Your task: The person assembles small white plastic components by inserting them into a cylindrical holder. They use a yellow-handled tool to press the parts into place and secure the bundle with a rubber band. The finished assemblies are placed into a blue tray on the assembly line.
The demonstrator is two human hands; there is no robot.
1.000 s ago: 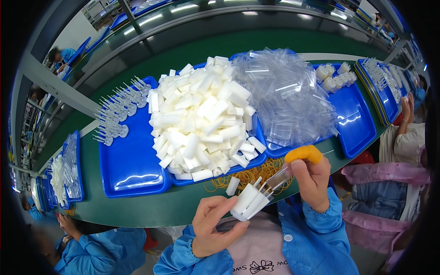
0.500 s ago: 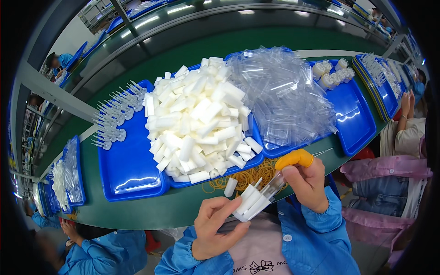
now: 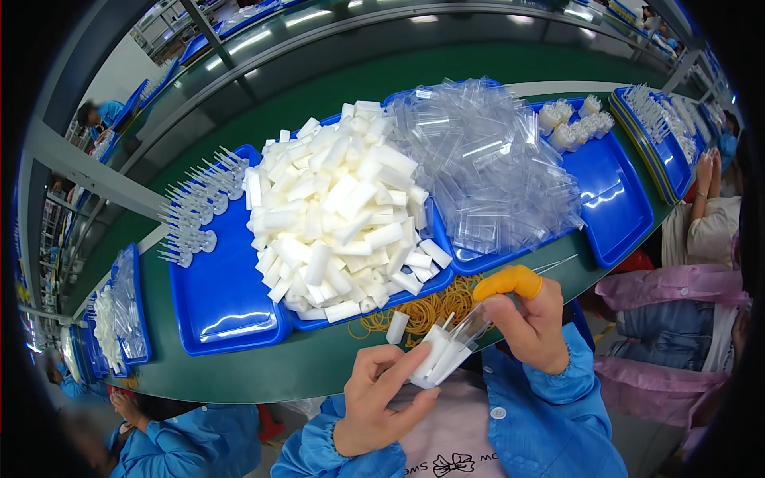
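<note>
My left hand [image 3: 381,401] pinches a small group of white cylindrical pieces [image 3: 438,356] at their lower end, thumb and fingers on opposite sides. The pieces point up and to the right, toward my right hand [image 3: 527,320]. That hand wears a yellow finger cot on one finger and grips a clear plastic sleeve [image 3: 475,325] over the upper ends of the white pieces. How far the sleeve covers them is hard to make out. A thin pointed metal tool, like tweezers [image 3: 558,264], sticks out beyond my right hand. Its other end is hidden.
Beyond my hands stand blue trays with heaped white foam pieces [image 3: 335,215] and clear sleeves [image 3: 486,167]. Tan rubber bands [image 3: 434,309] and one loose white piece [image 3: 397,327] lie on the green table. White stemmed parts [image 3: 199,203] stand left. Co-workers sit at both sides.
My right fingers have shifted slightly left, closer to the white pieces. The left hand keeps its hold and has barely moved. The whole view has shifted a little.
</note>
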